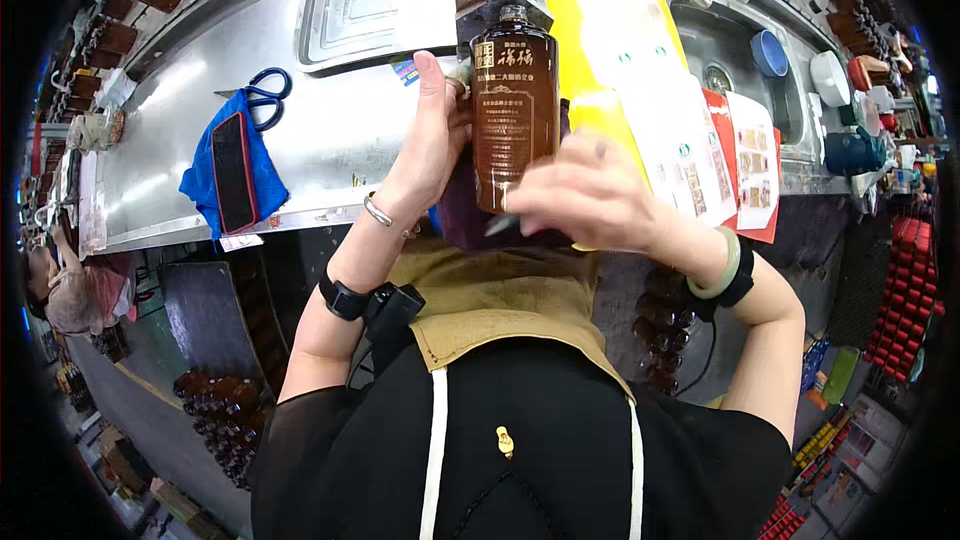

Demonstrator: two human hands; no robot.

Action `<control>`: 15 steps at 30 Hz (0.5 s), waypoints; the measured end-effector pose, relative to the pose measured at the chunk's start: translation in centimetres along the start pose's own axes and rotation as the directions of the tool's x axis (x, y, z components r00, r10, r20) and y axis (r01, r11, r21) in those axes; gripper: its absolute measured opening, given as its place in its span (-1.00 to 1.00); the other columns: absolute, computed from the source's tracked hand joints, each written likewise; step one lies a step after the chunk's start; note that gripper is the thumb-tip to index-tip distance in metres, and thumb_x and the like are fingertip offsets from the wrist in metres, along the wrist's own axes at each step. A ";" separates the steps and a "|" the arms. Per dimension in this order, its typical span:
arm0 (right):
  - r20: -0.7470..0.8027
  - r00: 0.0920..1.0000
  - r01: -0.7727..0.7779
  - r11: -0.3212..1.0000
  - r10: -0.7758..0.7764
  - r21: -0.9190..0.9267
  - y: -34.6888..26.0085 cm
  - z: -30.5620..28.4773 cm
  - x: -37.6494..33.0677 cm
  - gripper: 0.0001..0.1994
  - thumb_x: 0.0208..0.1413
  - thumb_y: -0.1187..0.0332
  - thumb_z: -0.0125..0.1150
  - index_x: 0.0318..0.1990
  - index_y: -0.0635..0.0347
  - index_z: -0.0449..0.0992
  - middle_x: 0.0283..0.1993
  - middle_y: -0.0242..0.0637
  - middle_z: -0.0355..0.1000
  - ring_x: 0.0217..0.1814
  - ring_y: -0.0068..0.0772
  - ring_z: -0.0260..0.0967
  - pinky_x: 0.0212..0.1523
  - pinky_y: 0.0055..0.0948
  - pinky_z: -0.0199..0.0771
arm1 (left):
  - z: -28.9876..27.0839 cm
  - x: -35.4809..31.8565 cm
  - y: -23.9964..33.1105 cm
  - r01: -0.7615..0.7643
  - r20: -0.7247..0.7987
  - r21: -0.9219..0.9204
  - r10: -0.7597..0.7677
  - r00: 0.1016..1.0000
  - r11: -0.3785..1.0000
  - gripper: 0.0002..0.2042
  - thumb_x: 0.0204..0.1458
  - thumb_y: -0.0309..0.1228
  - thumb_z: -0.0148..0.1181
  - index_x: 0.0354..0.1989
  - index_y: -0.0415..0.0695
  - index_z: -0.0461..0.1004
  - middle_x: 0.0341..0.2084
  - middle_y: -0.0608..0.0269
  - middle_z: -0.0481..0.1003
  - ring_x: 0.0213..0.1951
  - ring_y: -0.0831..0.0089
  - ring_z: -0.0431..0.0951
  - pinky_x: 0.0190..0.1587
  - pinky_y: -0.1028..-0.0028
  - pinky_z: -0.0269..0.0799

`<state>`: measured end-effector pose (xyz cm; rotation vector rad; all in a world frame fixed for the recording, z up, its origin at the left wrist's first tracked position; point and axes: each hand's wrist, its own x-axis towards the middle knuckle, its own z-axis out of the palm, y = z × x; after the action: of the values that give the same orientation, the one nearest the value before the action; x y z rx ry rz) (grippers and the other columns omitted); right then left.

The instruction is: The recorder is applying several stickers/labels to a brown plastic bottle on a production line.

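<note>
Your left hand beside bottle [515, 105]'s left | your right hand [590, 190] blurs near its base | can't tell either grip | best steady bottle

1. The bottle [518, 155] was glossy dark brown, patterned with gold lettering and a gold-framed panel.
2. The cloth [270, 180] was bright blue; the phone [235, 180] was black, edged in red.
3. The scissors [265, 100] had dark blue handles.
4. The apron [510, 295] was tan, the shirt [560, 440] black, the straps [435, 450] white.
5. The bangle [726, 265] was pale green.
6. The covering [580, 40] was vivid yellow; the sheets [650, 90] were white with small green and reddish-brown prints.
7. The bowl [770, 53] was blue.
</note>
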<state>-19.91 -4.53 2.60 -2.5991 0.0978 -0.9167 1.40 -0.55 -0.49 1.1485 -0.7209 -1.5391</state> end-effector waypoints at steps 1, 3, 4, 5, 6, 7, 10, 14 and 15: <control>-0.159 0.965 -0.218 0.975 0.210 -0.032 1.3 0.0 1.1 -0.78 0.03 0.40 0.42 -0.13 -0.03 0.69 -0.18 -0.42 0.62 -0.30 -0.32 0.42 -0.19 -0.37 0.38 | 0.0 -0.3 0.0 0.002 -0.009 0.001 -0.002 1.000 1.000 0.04 0.26 0.49 -0.57 0.46 -0.30 0.20 0.28 -0.01 0.43 0.28 0.23 0.44 0.42 0.24 0.24; -0.338 0.936 -0.211 0.921 0.095 -0.326 4.8 -1.1 1.5 -0.79 0.02 0.45 0.42 -0.16 -0.03 0.68 -0.14 -0.45 0.64 -0.26 -0.33 0.44 -0.13 -0.35 0.36 | 0.3 -0.2 0.2 -0.044 -0.023 0.036 0.045 0.999 0.998 -0.01 0.30 0.45 -0.55 0.43 -0.30 0.24 0.25 0.00 0.46 0.25 0.26 0.47 0.39 0.25 0.28; -0.292 0.949 -0.215 0.921 0.119 -0.325 4.3 -1.2 1.2 -0.79 0.02 0.45 0.41 -0.17 -0.03 0.68 -0.12 -0.45 0.65 -0.24 -0.36 0.44 -0.12 -0.33 0.36 | 0.3 -0.2 0.1 -0.051 -0.022 0.031 0.052 0.998 0.998 -0.03 0.32 0.42 -0.55 0.41 -0.30 0.27 0.24 0.01 0.47 0.22 0.30 0.49 0.35 0.28 0.33; -0.246 0.959 -0.219 0.920 0.142 -0.324 3.2 -1.1 0.7 -0.80 0.02 0.45 0.41 -0.17 -0.04 0.68 -0.11 -0.45 0.65 -0.22 -0.39 0.44 -0.10 -0.32 0.35 | 0.3 -0.1 0.0 -0.059 -0.020 0.027 0.059 0.998 0.998 -0.05 0.34 0.40 -0.55 0.39 -0.30 0.29 0.23 0.02 0.49 0.20 0.33 0.51 0.31 0.30 0.37; -0.155 0.985 -0.118 0.949 0.074 -0.292 2.2 -0.5 -0.4 -0.76 0.01 0.43 0.38 -0.13 -0.04 0.69 -0.12 -0.49 0.64 -0.21 -0.43 0.42 -0.08 -0.32 0.35 | -0.2 -0.1 -0.3 -0.026 0.040 -0.099 0.031 0.999 0.995 -0.18 0.39 0.31 -0.27 0.33 -0.32 0.34 0.16 0.02 0.52 0.14 0.37 0.54 0.27 0.36 0.41; -0.007 0.999 0.029 0.957 -0.032 -0.287 0.8 -0.2 -2.1 -0.70 -0.01 0.39 0.37 -0.06 -0.05 0.70 -0.13 -0.54 0.62 -0.22 -0.49 0.40 -0.10 -0.35 0.36 | 0.0 0.1 -0.4 -0.039 0.017 -0.061 0.040 0.999 0.997 -0.25 0.38 0.23 -0.14 0.31 -0.32 0.35 0.14 0.03 0.53 0.12 0.39 0.55 0.25 0.38 0.43; 0.048 0.991 0.128 0.987 -0.124 -0.092 -1.6 0.5 -2.9 -0.66 -0.02 0.33 0.37 -0.02 -0.02 0.70 -0.15 -0.56 0.60 -0.25 -0.51 0.39 -0.13 -0.39 0.37 | -0.4 0.7 -1.3 -0.085 -0.001 0.017 0.085 0.996 0.996 -0.41 0.23 -0.14 0.39 0.22 -0.35 0.37 0.03 0.08 0.56 0.09 0.48 0.56 0.17 0.43 0.49; -0.086 0.993 -0.092 0.993 0.085 -0.079 -2.3 -1.3 -1.4 -0.72 -0.03 0.32 0.50 -0.11 0.00 0.71 -0.21 -0.52 0.60 -0.33 -0.44 0.40 -0.16 -0.38 0.37 | -0.1 0.0 -0.5 -0.154 -0.007 0.265 0.162 0.987 0.952 -0.26 0.08 -0.20 0.53 0.28 -0.37 0.29 0.09 0.02 0.52 0.13 0.38 0.56 0.19 0.35 0.51; -0.132 0.981 -0.154 0.983 0.140 -0.102 -2.3 -1.8 -1.5 -0.74 -0.03 0.32 0.53 -0.13 0.00 0.71 -0.22 -0.51 0.61 -0.33 -0.42 0.40 -0.16 -0.37 0.37 | 0.0 -0.2 -0.6 -0.179 -0.005 0.259 0.187 0.982 0.949 -0.23 0.06 -0.22 0.54 0.31 -0.38 0.25 0.10 0.00 0.51 0.14 0.36 0.56 0.20 0.34 0.52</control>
<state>-22.34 -2.74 3.91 -2.5927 0.3806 -1.0447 1.13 -0.17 -0.96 1.2536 -1.0011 -1.2964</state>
